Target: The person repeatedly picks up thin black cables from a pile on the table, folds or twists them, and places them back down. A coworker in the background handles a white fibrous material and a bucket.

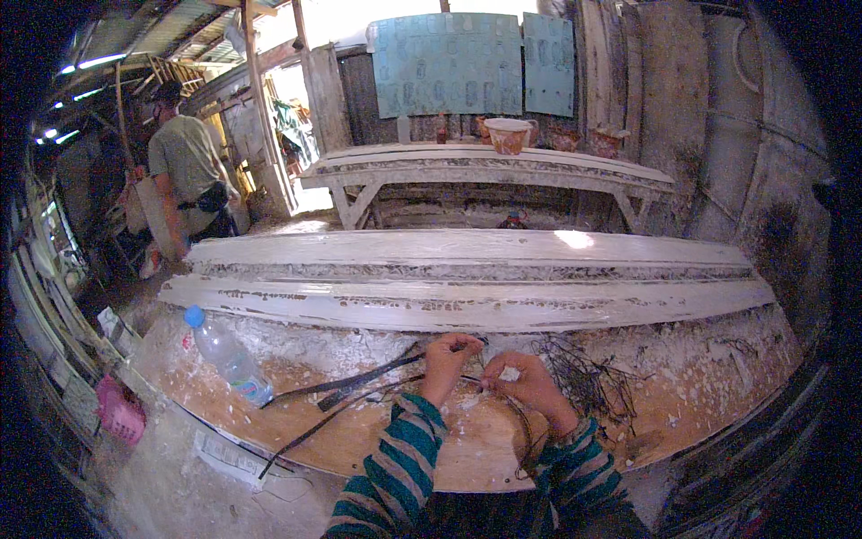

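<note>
My left hand (pixel 451 359) is raised over the near part of the workbench, its fingers pinched together with a small dark bit showing at the tips. What it grips I cannot make out. Close beside it, my right hand (pixel 528 384) is closed at the end of a thin dark strip (pixel 346 404) that runs down left past the bench edge. A wider black strip (pixel 350 381) lies behind it. Right of my right hand sits a tangle of thin dark wires (pixel 588 377). More dark strands hang below my right wrist.
Long white-coated boards (pixel 467 301) lie across the bench (pixel 287 440). A clear plastic bottle with a blue cap (pixel 229 355) stands tilted in view at left. Behind is another white table (pixel 503 166) with a stained bucket (pixel 509 136). A person (pixel 189 162) is at far left.
</note>
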`<state>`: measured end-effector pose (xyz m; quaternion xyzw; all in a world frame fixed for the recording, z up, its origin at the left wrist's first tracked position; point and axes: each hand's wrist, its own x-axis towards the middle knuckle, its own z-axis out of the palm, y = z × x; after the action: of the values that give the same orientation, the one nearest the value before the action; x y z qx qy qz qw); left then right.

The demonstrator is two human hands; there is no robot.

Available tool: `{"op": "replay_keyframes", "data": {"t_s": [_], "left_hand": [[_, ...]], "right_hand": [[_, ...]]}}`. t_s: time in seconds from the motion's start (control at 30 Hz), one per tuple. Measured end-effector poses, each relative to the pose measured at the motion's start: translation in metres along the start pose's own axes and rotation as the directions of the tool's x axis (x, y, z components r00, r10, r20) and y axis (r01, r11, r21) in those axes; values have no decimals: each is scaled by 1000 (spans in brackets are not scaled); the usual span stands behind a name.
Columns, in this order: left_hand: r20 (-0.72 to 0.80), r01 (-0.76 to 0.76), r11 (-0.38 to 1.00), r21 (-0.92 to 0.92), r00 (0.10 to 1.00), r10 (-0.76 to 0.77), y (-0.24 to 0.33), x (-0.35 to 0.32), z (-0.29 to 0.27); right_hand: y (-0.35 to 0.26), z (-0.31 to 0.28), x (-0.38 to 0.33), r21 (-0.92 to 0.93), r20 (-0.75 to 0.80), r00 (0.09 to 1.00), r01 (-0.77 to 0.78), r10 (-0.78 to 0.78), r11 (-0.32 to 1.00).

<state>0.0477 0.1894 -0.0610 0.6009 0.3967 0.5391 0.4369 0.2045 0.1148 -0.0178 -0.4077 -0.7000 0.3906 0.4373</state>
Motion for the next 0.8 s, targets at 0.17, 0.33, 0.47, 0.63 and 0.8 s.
{"op": "replay_keyframes", "data": {"t_s": [0.17, 0.33, 0.47, 0.63, 0.8], "left_hand": [[286, 63, 997, -49, 957, -46, -2, -2, 0], [513, 263, 965, 6, 828, -228, 2, -2, 3], [632, 227, 963, -144, 770, -87, 6, -14, 12], [720, 331, 927, -179, 686, -106, 6, -29, 33], [713, 345, 935, -78, 675, -189, 10, -25, 36]], "right_hand": [[19, -18, 14, -348, -372, 913, 31, -168, 937], [28, -34, 12, -745, -429, 786, -28, -446, 667], [35, -35, 14, -823, -472, 808, -260, -353, 505], [43, -28, 17, -686, -549, 775, -204, -313, 699], [47, -37, 17, -596, -582, 806, -330, -110, 732]]}}
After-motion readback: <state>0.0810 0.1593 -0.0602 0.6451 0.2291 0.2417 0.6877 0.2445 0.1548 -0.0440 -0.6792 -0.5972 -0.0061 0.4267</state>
